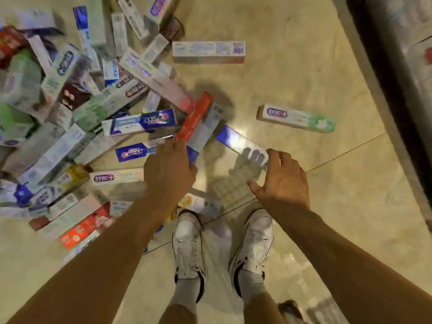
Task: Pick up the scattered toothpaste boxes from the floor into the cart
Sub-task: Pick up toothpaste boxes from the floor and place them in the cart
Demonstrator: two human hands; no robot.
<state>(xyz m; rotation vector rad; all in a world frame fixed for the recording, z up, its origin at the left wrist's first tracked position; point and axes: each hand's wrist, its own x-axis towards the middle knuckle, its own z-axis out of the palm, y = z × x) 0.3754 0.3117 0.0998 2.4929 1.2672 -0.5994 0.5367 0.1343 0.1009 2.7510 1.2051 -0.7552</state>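
Observation:
A heap of toothpaste boxes (77, 106) covers the floor at the left. My left hand (169, 170) reaches down at the heap's near edge, fingertips on a red box (195, 115) and a grey-blue box (205, 127) beside it; whether it grips them is unclear. My right hand (281, 181) is spread, fingertips touching the near end of a shiny blue-silver box (240, 143) lying on the floor. Single boxes lie apart: a white-green one (297, 118) at right and a white one (208, 52) farther off. No cart is recognisable.
My two white shoes (222, 244) stand on the beige tiled floor (315, 206) just below the hands, with a small box (201, 203) at the left toe. A dark shelf base (397, 78) runs along the right edge.

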